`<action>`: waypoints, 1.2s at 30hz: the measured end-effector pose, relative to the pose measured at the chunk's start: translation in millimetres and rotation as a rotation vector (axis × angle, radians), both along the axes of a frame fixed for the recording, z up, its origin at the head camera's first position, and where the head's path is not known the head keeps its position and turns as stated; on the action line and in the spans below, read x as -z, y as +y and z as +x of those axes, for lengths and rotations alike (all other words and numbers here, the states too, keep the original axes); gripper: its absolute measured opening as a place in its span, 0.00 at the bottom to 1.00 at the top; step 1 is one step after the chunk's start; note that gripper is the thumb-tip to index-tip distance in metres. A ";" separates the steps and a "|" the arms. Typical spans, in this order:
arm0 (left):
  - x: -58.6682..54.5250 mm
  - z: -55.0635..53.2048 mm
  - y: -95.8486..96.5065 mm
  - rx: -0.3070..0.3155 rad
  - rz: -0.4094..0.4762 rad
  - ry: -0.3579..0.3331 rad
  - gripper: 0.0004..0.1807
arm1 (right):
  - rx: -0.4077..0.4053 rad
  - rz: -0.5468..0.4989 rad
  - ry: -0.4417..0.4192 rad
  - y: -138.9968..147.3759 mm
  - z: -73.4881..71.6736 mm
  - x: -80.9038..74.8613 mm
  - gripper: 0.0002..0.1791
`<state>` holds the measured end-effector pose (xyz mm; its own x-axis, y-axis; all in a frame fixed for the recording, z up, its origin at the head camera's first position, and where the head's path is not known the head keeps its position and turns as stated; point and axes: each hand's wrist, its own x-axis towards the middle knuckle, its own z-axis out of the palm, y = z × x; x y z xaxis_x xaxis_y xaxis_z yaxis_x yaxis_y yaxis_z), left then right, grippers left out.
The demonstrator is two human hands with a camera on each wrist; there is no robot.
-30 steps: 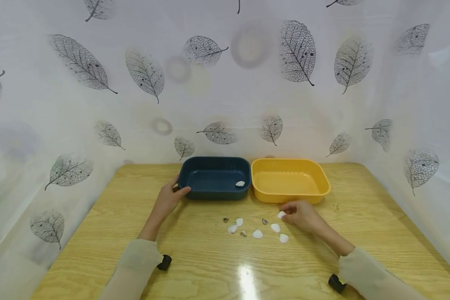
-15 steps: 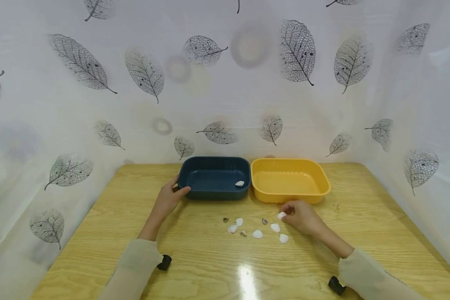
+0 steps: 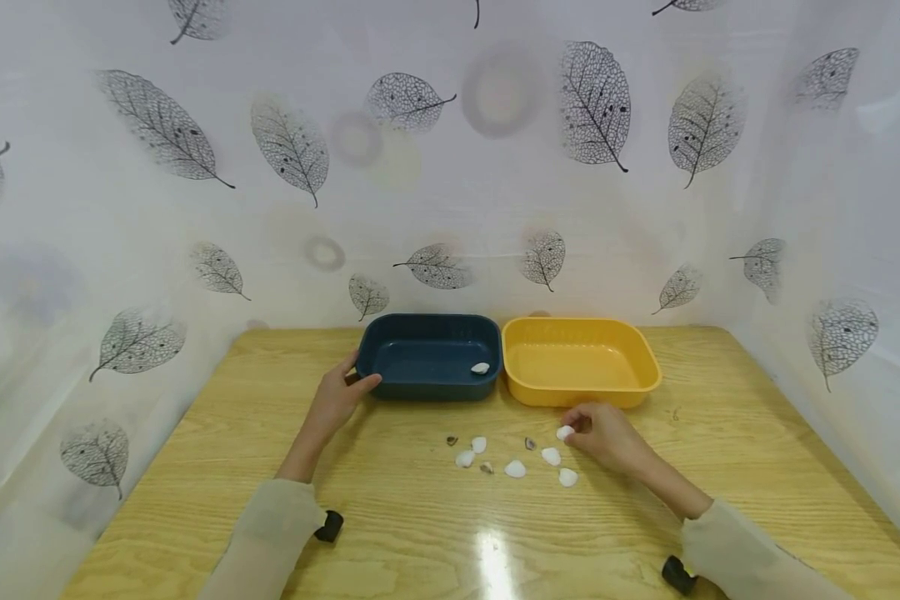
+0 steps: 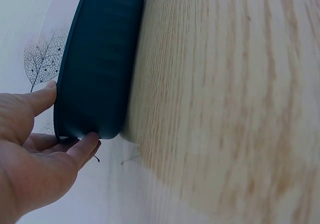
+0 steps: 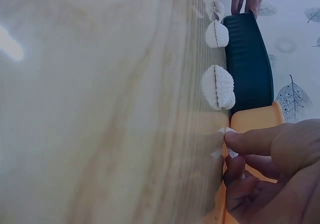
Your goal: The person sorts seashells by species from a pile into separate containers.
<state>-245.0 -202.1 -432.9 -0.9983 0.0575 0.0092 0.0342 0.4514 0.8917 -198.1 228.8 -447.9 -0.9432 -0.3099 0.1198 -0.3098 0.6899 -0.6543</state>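
Note:
My left hand [image 3: 337, 402] holds the left end of a dark blue plastic bin [image 3: 427, 390]; in the left wrist view the thumb lies at the rim and the fingers against the end wall. One white seashell [image 3: 481, 368] lies inside that bin. Just in front of the yellow bin [image 3: 581, 398], my right hand [image 3: 606, 435] pinches a white seashell [image 3: 565, 432] between thumb and fingers, low over the table. In the right wrist view the fingers partly hide this shell. Several white shells, one of them a shell [image 3: 515, 469] in the middle, are scattered to its left.
Small brownish shells, such as a dark one [image 3: 530, 443], lie among the white ones on the wooden table [image 3: 390, 533]. Both bins stand side by side at the back edge, before a leaf-printed curtain [image 3: 450, 167].
Hardly anything differs. My right hand and its pinched shell have shifted very slightly right and toward the near side. The left hand stays on the dark blue bin.

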 end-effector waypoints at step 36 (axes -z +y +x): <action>0.5 1.3 0.7 -0.005 0.008 0.009 0.43 | -0.071 -0.394 -0.382 -8.1 0.4 -34.8 0.13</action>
